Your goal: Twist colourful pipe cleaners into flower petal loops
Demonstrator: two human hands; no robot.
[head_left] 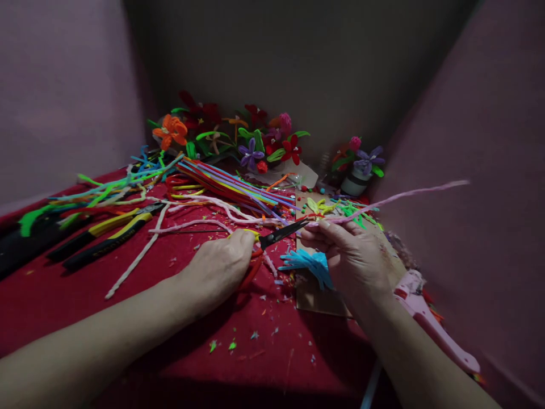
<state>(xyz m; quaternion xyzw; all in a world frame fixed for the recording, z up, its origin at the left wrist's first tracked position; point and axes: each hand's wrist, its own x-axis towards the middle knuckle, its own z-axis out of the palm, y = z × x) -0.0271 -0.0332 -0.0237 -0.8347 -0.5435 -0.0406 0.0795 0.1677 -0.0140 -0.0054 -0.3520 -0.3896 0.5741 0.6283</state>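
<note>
Left hand (217, 267) grips scissors (283, 233) by the handles, blades towards pink stem (395, 197). Right hand (355, 255) pinches stem over card (315, 300), likely steadying it; blade contact unclear, dim. Flowers (251, 153) at back, probably for elbow room.

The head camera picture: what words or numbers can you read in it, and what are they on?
No word, brand, sign or number is clear enough to quote.
Black-and-yellow-handled pliers: pale marks like lettering on the lower handle, too blurred to read.
Red-and-yellow-handled scissors: no writing to be seen.
Pink plastic tool: no readable writing.
</note>
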